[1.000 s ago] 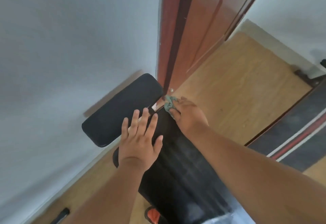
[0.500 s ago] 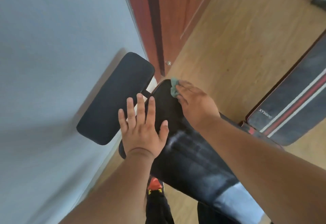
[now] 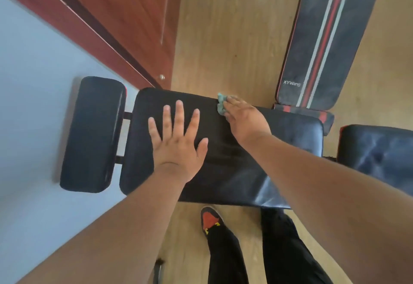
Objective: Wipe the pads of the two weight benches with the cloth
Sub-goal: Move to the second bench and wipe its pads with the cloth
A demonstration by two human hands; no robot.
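Your view has swung down since a second ago; the whole back pad [image 3: 223,149] now shows, headrest pad [image 3: 93,134] at 9 o'clock of it. Your left hand [image 3: 176,138] stays flat on the pad, fingers spread, bracing. Your right hand [image 3: 243,120] presses the green cloth [image 3: 221,106] with curled fingers on the pad's far edge, about 12 o'clock; it has slid along that edge. Streaks mark wiped areas. The striped second bench [image 3: 324,37], at 1 o'clock, looks untouched.
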